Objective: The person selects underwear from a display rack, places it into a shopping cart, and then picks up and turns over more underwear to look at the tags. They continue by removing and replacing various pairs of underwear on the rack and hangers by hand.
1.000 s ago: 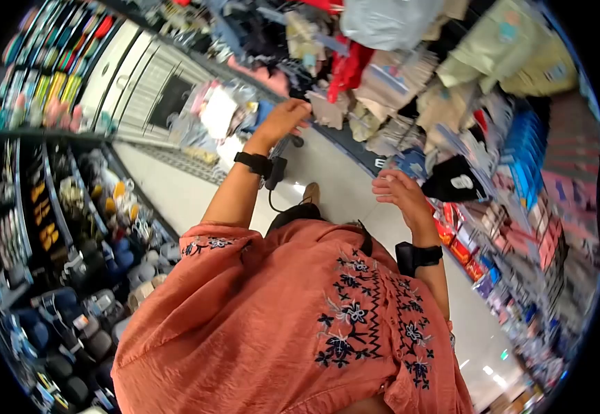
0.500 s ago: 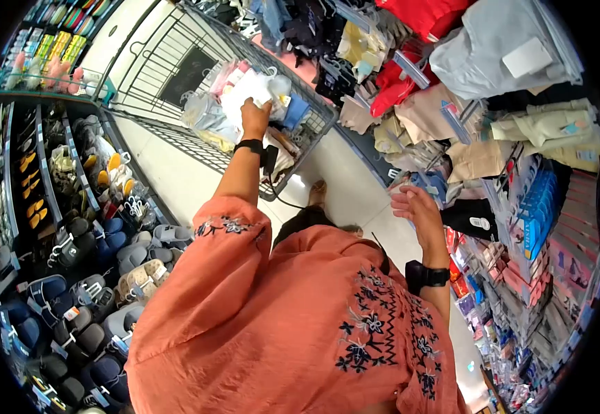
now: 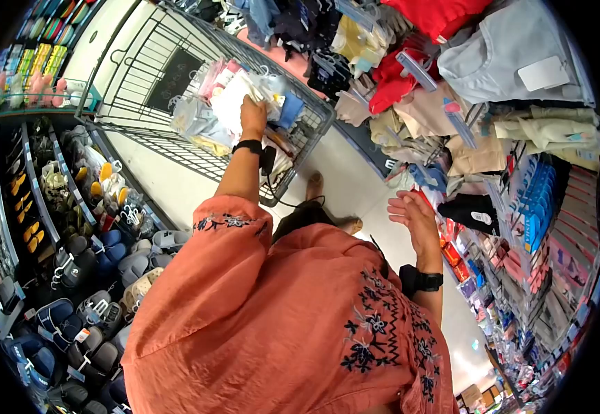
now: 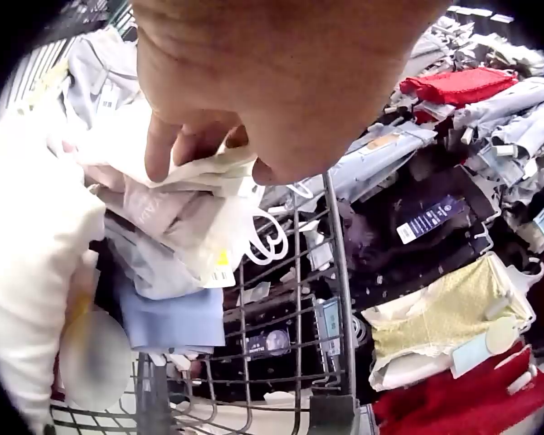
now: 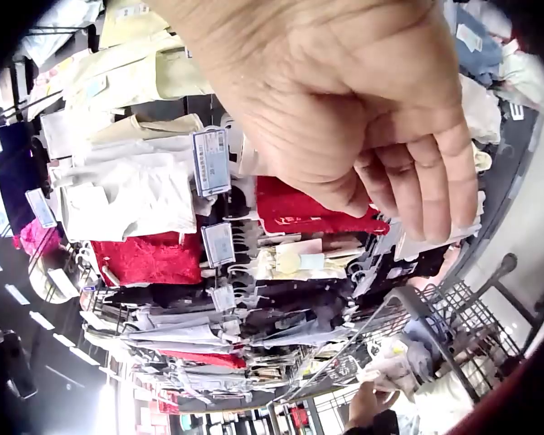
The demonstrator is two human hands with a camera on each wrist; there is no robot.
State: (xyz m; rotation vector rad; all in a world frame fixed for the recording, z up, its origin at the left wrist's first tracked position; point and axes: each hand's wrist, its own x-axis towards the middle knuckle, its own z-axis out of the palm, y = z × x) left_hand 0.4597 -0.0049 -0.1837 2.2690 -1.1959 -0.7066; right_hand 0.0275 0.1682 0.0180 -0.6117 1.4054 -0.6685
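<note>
The left hand [image 3: 253, 119] reaches into a wire shopping cart [image 3: 124, 131] and grips a white cloth item [image 3: 231, 103] on a pile of packed clothing. In the left wrist view the fingers of the left hand [image 4: 227, 118] curl over the edge of white fabric [image 4: 199, 168], beside white plastic hangers [image 4: 270, 237] and a light blue piece [image 4: 172, 319]. The right hand [image 3: 417, 219] hovers near the clothing rack with nothing in it. Its fingers are loosely bent in the right wrist view, where the right hand [image 5: 354, 109] is in front of a red garment [image 5: 299, 210].
Racks of hanging garments, with a grey top [image 3: 507, 55] and a black item [image 3: 467, 212], line the right side. Slippers and sandals [image 3: 58, 314] fill shelves at the left. The person's feet stand on the pale tiled floor [image 3: 355, 179] between them.
The left hand has moved forward from the aisle into the cart and taken hold of the white cloth. The right hand remains raised near the rack. The cart has come further into view.
</note>
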